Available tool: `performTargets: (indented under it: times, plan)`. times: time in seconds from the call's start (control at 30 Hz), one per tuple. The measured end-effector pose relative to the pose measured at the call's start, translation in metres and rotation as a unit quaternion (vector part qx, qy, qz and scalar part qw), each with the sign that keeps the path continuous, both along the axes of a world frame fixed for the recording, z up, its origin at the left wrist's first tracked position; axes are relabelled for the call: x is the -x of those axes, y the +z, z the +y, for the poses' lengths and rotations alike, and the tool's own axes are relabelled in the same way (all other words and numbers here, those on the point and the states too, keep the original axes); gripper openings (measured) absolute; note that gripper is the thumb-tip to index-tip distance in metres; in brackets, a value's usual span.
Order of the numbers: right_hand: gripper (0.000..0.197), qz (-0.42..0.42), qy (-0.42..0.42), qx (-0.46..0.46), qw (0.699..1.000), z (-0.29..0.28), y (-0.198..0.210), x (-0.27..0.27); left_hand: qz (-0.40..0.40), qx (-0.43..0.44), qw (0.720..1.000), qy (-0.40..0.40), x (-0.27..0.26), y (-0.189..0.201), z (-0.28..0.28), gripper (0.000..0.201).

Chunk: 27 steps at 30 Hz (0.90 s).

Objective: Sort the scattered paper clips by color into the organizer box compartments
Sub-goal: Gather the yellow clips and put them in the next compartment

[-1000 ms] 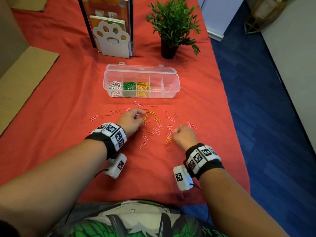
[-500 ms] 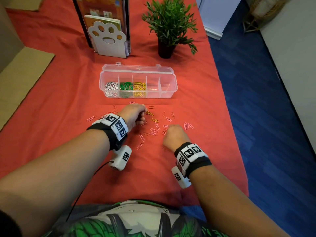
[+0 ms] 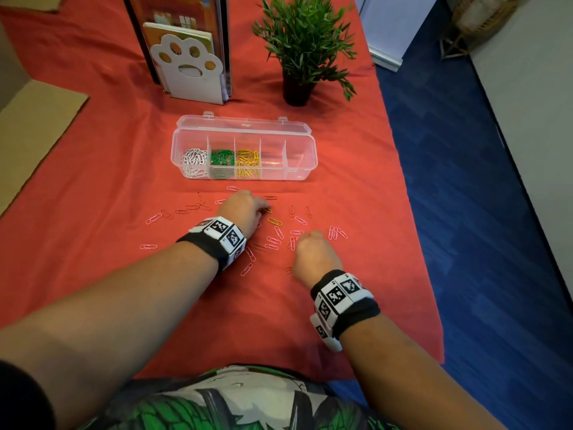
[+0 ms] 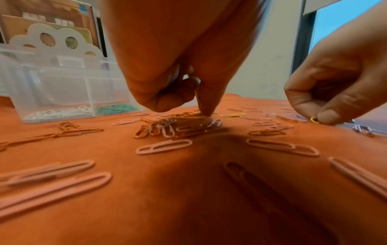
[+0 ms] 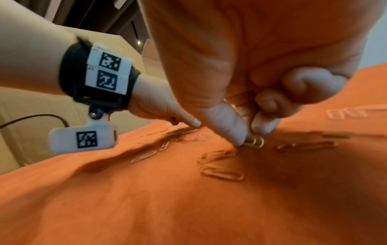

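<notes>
Looking from left to right across the red cloth [image 3: 93, 169]:
Cardboard: a flat sheet [image 3: 34, 125] lies at the far left edge, seen whole only from the head.
Bookend: a white paw-shaped bookend [image 3: 189, 69] stands behind the box, with books behind it.
Organizer box: the clear organizer box [image 3: 302, 169] sits open in the middle of the cloth, lid back; left compartment holds white clips [image 3: 194, 161], the next green clips [image 3: 221, 159], the third yellow clips [image 3: 247, 162]. The left wrist view shows only the white and green ones through the wall.
Scattered clips: pink paper clips [image 3: 154, 218] lie spread on the cloth in front of the box, between and around both hands; one loose yellow clip [image 3: 274, 221] lies between the hands.
Left hand: the left hand [image 3: 243, 209] is down on the cloth just in front of the box. From the head only its back shows; the left wrist view shows fingers curled under and one fingertip [image 4: 206, 111] pressed to the cloth among clips. Whether it holds a clip I cannot tell.
Right hand: the right hand [image 3: 313, 254] is low over the clips. The head view hides its fingers; the right wrist view shows thumb and forefinger pinching a small bunch of yellow clips [image 5: 254, 142] at the cloth, other fingers curled in.
Plant: a potted plant [image 3: 305, 41] stands behind the box, to the right.
</notes>
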State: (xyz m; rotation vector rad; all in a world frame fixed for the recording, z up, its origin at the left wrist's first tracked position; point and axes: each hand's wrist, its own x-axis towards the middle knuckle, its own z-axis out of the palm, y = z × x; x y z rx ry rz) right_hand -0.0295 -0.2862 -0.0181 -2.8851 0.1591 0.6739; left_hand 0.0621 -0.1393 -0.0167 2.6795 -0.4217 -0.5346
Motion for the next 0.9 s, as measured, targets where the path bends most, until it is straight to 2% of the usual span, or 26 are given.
performTargets:
  times: [0.1,0.2,0.27,0.37,0.4,0.43,0.5,0.53,0.57,0.63,0.77,0.83,0.9]
  plan:
    - [0.035,0.013,0.002,-0.024,1.000,0.001,0.001,-0.005,-0.016,0.004,1.000,0.006,-0.003,-0.002,0.000,0.026]
    - [0.023,-0.013,-0.060,-0.144,0.988,-0.002,0.006,-0.018,-0.016,0.010,1.000,0.015,-0.002,-0.001,0.000,0.019]
    - [0.023,-0.045,-0.080,-0.196,0.976,-0.002,0.008,-0.029,-0.012,0.036,0.998,0.045,-0.001,0.000,0.000,0.020]
    - [0.023,-0.077,-0.025,-0.168,0.982,0.000,0.008,-0.047,0.050,0.102,0.986,0.125,-0.003,0.010,0.003,0.019]
    - [0.020,-0.083,-0.002,-0.148,0.986,0.003,0.008,-0.051,0.104,0.148,0.969,0.167,-0.005,0.013,0.006,0.020]
    - [0.018,-0.089,0.022,-0.124,0.988,0.006,0.007,-0.056,0.175,0.214,0.935,0.221,-0.005,0.017,0.009,0.024]
    - [0.022,-0.098,0.066,-0.068,0.991,0.015,0.004,-0.061,0.303,0.354,0.814,0.346,-0.004,0.026,0.015,0.025]
    - [0.024,-0.101,0.084,-0.040,0.991,0.021,0.003,-0.063,0.340,0.402,0.758,0.385,-0.003,0.028,0.020,0.024]
    - [0.025,-0.104,0.100,-0.017,0.989,0.025,0.002,-0.064,0.360,0.424,0.727,0.402,-0.002,0.030,0.026,0.023]
    - [0.026,-0.106,0.116,0.012,0.988,0.032,0.001,-0.066,0.372,0.445,0.708,0.402,-0.001,0.032,0.034,0.025]
    - [0.029,-0.072,0.091,-0.009,0.993,0.032,0.000,-0.074,0.366,0.474,0.704,0.383,-0.005,0.040,0.038,0.027]
    - [0.025,-0.067,0.035,-0.072,0.995,0.031,0.001,-0.079,0.354,0.481,0.707,0.380,-0.010,0.045,0.035,0.025]
    - [0.017,-0.075,-0.049,-0.163,0.982,0.025,0.008,-0.086,0.337,0.491,0.709,0.377,-0.019,0.053,0.032,0.022]
